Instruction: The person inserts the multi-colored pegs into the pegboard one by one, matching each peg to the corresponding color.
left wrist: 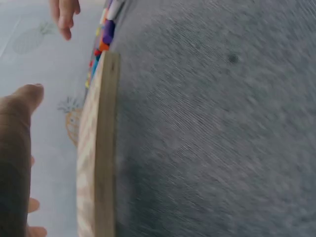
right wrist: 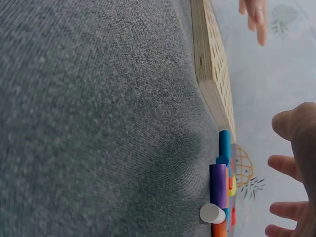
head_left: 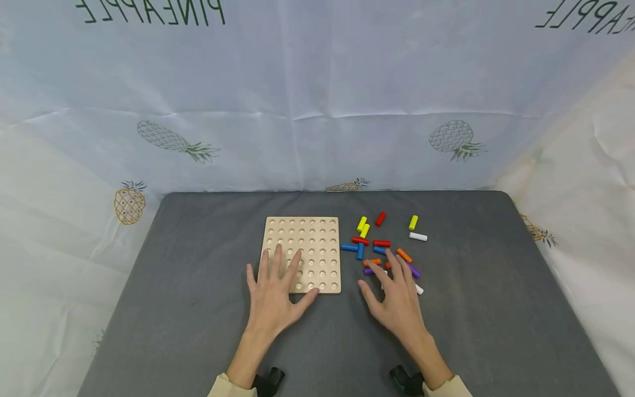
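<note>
A square wooden board [head_left: 324,246] with rows of round holes lies on the grey table. Over its lower left part, my left hand [head_left: 272,300] spreads its fingers, and the left wrist view shows a gap between them and the board. My right hand [head_left: 399,306] hovers with parted, slightly bent fingers over the near end of a loose group of small cylindrical pegs. Under or beside those fingers are a purple peg [right wrist: 218,185], a white peg [right wrist: 211,213] and an orange peg [head_left: 404,255]; some pegs are partly hidden. Neither hand holds anything.
Right of the board lie a blue peg [head_left: 349,247], a red peg [head_left: 380,219], a yellow peg [head_left: 413,222] and several more. A pale cloth [head_left: 307,149] printed with pineapples hangs behind the table [head_left: 198,331]. Dark wrist devices sit below both hands.
</note>
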The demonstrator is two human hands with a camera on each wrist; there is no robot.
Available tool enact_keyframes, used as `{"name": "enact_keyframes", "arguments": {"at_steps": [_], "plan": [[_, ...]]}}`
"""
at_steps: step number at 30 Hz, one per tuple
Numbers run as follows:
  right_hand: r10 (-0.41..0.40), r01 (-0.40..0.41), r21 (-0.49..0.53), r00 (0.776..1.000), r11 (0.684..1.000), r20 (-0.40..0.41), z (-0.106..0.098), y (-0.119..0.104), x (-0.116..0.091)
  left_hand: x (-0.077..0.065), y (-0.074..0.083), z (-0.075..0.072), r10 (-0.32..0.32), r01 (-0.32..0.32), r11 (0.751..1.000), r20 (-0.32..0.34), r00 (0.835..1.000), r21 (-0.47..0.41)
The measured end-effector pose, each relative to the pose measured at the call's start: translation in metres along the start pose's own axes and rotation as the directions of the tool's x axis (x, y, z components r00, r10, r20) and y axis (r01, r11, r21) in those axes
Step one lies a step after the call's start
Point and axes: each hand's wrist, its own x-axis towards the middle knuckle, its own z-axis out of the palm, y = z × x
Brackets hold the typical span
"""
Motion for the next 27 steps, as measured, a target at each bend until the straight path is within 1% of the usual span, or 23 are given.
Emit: {"name": "enact_keyframes", "arguments": {"at_steps": [4,8,12,16,21,24,27], "plan": [[-0.004,0.005,0.029,1.0,1.0,-0.022,0.003,0.001,0.002,-0.002,-0.008,0.006,-0.036,0.035,0.998,-0.029,0.999,-0.053],[-0.003,0.006,0.072,0.999,0.997,-0.041,0.004,0.001,0.005,-0.006,-0.017,0.013,-0.087,0.085,0.99,-0.017,0.996,-0.109],[-0.019,0.026,0.111,0.997,0.993,-0.069,0.006,0.002,0.009,-0.011,-0.027,0.019,-0.135,0.131,0.978,-0.011,0.991,-0.162],[-0.026,0.037,0.137,0.997,0.99,-0.079,0.007,0.003,0.014,-0.015,-0.035,0.025,-0.159,0.151,0.968,-0.025,0.987,-0.202],[0.0,0.013,0.188,0.998,0.982,-0.068,0.007,0.003,0.021,-0.016,-0.042,0.03,-0.178,0.167,0.964,-0.034,0.983,-0.208],[0.012,0.003,0.218,0.998,0.976,-0.069,0.007,0.002,0.027,-0.017,-0.044,0.032,-0.187,0.177,0.967,-0.038,0.982,-0.181],[0.021,0.001,0.253,0.996,0.967,-0.084,0.006,0.003,0.038,-0.018,-0.045,0.034,-0.189,0.182,0.972,-0.034,0.981,-0.15]]}}
